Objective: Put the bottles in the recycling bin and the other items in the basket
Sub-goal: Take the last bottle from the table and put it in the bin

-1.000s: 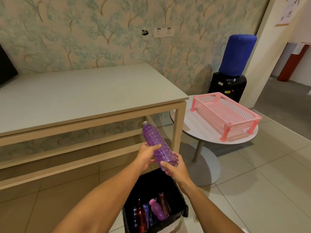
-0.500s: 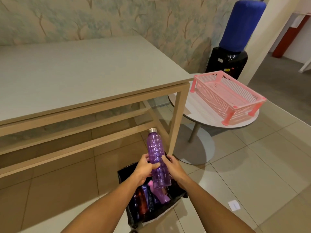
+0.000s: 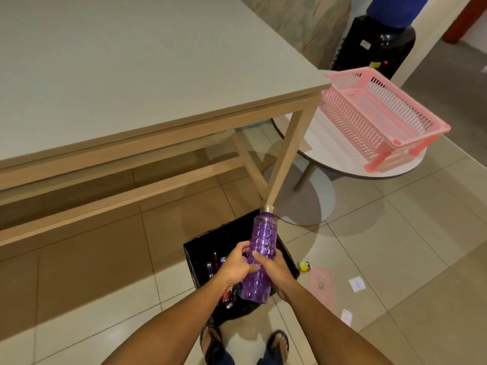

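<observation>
A purple ribbed bottle (image 3: pixel 261 255) with a silver cap stands nearly upright over the black recycling bin (image 3: pixel 196 252). My left hand (image 3: pixel 237 264) and my right hand (image 3: pixel 274 270) both grip its lower half. Its base hangs inside the bin's opening. Other bottles (image 3: pixel 216 262), red and purple, lie in the bin, mostly hidden by my hands. The pink basket (image 3: pixel 379 111) sits on a round white table (image 3: pixel 340 167) to the right. On the floor to the right of the bin lie a pink lid (image 3: pixel 321 284), a small yellow item (image 3: pixel 304 266) and two white cards (image 3: pixel 357 283).
A large grey-topped wooden table (image 3: pixel 131 75) fills the upper left, its leg (image 3: pixel 287 159) just behind the bin. A black water dispenser (image 3: pixel 376 48) with a blue jug stands at the back right. My sandalled feet (image 3: pixel 276 343) stand right before the bin on tiled floor.
Both hands have lowered the purple bottle from waist height, turning it upright, until its base is in the bin's opening. My view has tilted downward.
</observation>
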Motion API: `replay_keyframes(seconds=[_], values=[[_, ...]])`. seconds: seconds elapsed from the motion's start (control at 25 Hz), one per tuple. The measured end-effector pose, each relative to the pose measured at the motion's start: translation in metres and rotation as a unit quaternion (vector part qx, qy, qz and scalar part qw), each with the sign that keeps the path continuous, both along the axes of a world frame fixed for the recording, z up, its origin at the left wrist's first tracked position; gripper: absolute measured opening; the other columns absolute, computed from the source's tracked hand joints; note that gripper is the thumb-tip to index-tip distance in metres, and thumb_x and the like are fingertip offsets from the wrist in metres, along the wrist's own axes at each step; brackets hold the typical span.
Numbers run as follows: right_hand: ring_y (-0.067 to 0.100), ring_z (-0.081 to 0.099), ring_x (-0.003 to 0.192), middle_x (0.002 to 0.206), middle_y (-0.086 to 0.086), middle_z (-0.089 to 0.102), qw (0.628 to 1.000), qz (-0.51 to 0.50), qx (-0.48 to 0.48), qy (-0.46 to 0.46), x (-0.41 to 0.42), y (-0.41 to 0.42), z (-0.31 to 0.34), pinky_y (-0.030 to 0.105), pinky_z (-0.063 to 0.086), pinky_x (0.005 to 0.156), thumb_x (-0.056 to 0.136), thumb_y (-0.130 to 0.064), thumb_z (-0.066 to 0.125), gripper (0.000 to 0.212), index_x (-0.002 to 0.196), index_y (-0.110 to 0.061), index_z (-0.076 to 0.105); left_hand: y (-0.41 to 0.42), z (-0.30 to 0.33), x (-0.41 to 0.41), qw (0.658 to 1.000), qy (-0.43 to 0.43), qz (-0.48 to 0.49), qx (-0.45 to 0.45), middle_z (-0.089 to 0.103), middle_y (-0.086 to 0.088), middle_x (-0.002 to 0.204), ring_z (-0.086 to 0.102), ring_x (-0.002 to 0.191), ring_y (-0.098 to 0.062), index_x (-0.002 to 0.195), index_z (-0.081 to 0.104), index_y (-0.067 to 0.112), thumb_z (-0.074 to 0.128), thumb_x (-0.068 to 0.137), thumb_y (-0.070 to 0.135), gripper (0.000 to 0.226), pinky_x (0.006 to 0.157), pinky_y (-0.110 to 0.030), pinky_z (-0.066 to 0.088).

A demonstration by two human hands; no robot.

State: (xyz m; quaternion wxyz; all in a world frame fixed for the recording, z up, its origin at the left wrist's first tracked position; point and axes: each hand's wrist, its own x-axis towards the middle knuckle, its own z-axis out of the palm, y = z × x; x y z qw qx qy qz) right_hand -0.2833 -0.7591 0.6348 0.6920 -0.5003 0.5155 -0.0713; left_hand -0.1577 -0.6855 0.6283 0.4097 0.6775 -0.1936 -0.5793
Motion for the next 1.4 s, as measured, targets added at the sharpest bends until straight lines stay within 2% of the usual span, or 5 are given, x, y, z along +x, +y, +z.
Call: replay_keyframes(seconds=[0.28, 0.56, 0.84, 1.2, 1.4], values=[[0.034, 0.075, 0.091, 0.103, 0.018, 0.075, 0.99, -0.038, 0.114, 0.069, -0.014, -0.025, -0.06, 0.048, 0.062, 0.084, 0.086, -0.023, 0.077, 0.031, 0.114, -0.014, 0.065, -0.01, -0.048, -0.015, 0.997, -0.028, 0.0, 0.073, 0.061, 0.008, 0.121, 0.064, 0.103, -0.005, 0.135, 0.051, 0.019, 0.063, 0.097, 0.027, 0.041, 0.084, -0.017, 0.05], [0.025, 0.074, 0.083, 0.101, 0.013, 0.073, 0.976, -0.069, 0.184, 0.096, -0.005, -0.036, -0.171, 0.027, 0.057, 0.057, 0.086, -0.028, 0.079, 0.043, 0.119, -0.006, 0.063, -0.015, -0.138, -0.01, 0.977, -0.079, 0.051, 0.193, 0.059, -0.003, 0.132, 0.058, 0.118, -0.02, 0.139, 0.052, 0.015, 0.058, 0.096, 0.046, 0.053, 0.103, -0.035, 0.046], [0.037, 0.065, 0.107, 0.123, 0.017, 0.064, 0.961, -0.075, 0.193, 0.182, 0.01, -0.054, -0.283, 0.048, 0.055, 0.093, 0.078, -0.043, 0.082, 0.082, 0.144, -0.009, 0.047, -0.013, -0.228, 0.011, 0.96, -0.12, 0.037, 0.25, 0.063, 0.001, 0.096, 0.06, 0.07, -0.003, 0.126, 0.057, 0.01, 0.063, 0.097, 0.02, 0.031, 0.051, -0.009, 0.042], [0.034, 0.067, 0.105, 0.116, 0.016, 0.068, 0.955, 0.022, 0.133, 0.266, 0.045, -0.108, -0.408, 0.045, 0.054, 0.098, 0.081, -0.046, 0.079, 0.068, 0.128, -0.001, 0.058, -0.005, -0.356, 0.015, 0.952, -0.127, 0.024, 0.278, 0.062, -0.008, 0.123, 0.066, 0.102, -0.021, 0.135, 0.052, 0.016, 0.064, 0.095, 0.03, 0.044, 0.088, -0.033, 0.055], [0.034, 0.069, 0.103, 0.103, 0.014, 0.064, 0.948, 0.072, 0.09, 0.298, 0.066, -0.119, -0.433, 0.045, 0.056, 0.095, 0.091, -0.035, 0.071, 0.047, 0.121, -0.004, 0.054, -0.01, -0.388, 0.02, 0.95, -0.114, 0.025, 0.29, 0.061, -0.001, 0.117, 0.064, 0.101, -0.017, 0.135, 0.052, 0.012, 0.061, 0.098, 0.024, 0.04, 0.087, -0.027, 0.051]])
